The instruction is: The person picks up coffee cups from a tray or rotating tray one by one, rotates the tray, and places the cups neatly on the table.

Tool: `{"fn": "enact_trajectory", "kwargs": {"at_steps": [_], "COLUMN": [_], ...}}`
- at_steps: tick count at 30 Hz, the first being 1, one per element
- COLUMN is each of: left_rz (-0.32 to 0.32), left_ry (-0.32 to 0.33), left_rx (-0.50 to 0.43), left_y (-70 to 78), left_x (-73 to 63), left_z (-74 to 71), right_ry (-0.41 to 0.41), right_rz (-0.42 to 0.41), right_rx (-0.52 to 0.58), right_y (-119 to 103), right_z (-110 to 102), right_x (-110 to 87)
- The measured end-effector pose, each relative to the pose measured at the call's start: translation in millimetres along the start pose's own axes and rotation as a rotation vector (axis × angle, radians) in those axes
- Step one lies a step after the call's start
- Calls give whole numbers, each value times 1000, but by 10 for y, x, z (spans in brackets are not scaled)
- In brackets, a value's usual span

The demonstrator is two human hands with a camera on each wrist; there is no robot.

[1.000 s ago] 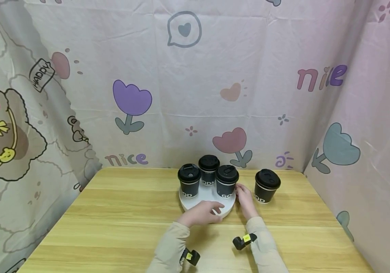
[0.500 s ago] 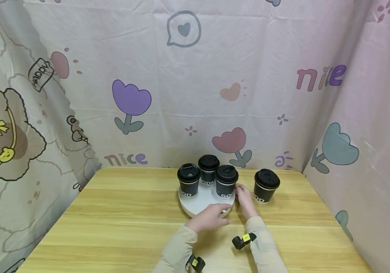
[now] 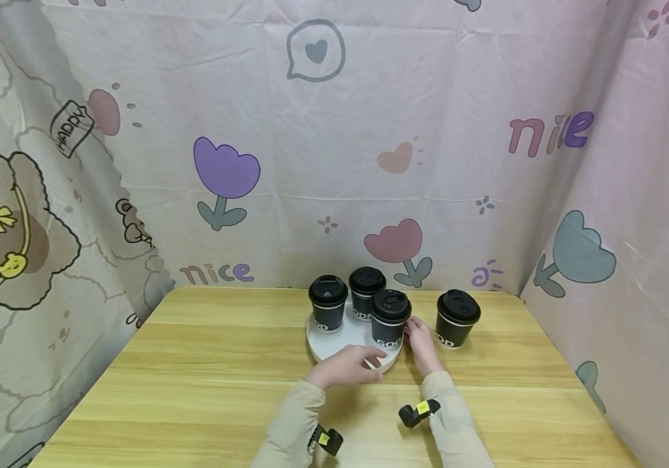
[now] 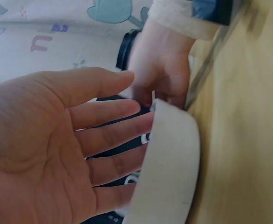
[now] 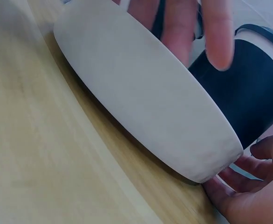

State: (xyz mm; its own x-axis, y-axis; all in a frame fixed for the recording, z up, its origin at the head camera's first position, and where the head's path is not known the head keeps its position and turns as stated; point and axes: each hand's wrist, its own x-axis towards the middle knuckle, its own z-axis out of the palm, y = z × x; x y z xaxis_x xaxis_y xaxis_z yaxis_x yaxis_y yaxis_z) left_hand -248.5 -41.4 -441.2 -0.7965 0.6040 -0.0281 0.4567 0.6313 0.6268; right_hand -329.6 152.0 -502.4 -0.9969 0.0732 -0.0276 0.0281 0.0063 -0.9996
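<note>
Your left hand point(image 3: 347, 367) reaches, fingers loose, over the smooth, round white tray point(image 3: 340, 341); your right hand point(image 3: 420, 339) touches its curved rim, grip unclear

Backdrop point(image 3: 334, 130) reads "nice", "HAPPY"; cups point(image 3: 390, 329), "OD", "GO".

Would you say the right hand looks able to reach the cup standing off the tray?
Probably yes: the right hand is at the tray's edge beside that cup, with nothing visible between them.
</note>
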Motion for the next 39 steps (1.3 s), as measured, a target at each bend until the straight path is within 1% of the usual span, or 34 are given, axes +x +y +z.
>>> {"fn": "enact_trajectory", "kwargs": {"at_steps": [5,10,11,16,22,25,27,30,34,39], "left_rz": [2,-21,-32,-60,-52,-29,-9,4,-16,-42], "left_ry": [-25,-49,-51,-34,-13,2,18,50,101,155], "left_rx": [-15,-37,-45,-48,-53,-54,-37,3,83,190], "left_y": [-114,-188,-198,-242,-247,-222,-190,-121,-42,-1], "left_x": [-40,-102,-117,-176,-208,-171,-127,-48,46,98], "left_z": [-89,-175,-192,-263,-316,-285,-235,-135,14,138], "right_ry": [-17,-13,-11,1,9,10,10,9,8,7], "right_rz": [-3,-16,-25,-38,-31,-29,-27,-25,-28,-28], "right_rx": [39,76,77,89,75,73,77,82,75,53], "right_y": [-52,-38,0,12,7,3,-1,-7,-10,-7], "right_z": [-15,-14,-17,0,5,1,-1,2,-2,-12], "right_x": [-53,-58,-33,-30,-31,-43,-51,-62,-69,-52]}}
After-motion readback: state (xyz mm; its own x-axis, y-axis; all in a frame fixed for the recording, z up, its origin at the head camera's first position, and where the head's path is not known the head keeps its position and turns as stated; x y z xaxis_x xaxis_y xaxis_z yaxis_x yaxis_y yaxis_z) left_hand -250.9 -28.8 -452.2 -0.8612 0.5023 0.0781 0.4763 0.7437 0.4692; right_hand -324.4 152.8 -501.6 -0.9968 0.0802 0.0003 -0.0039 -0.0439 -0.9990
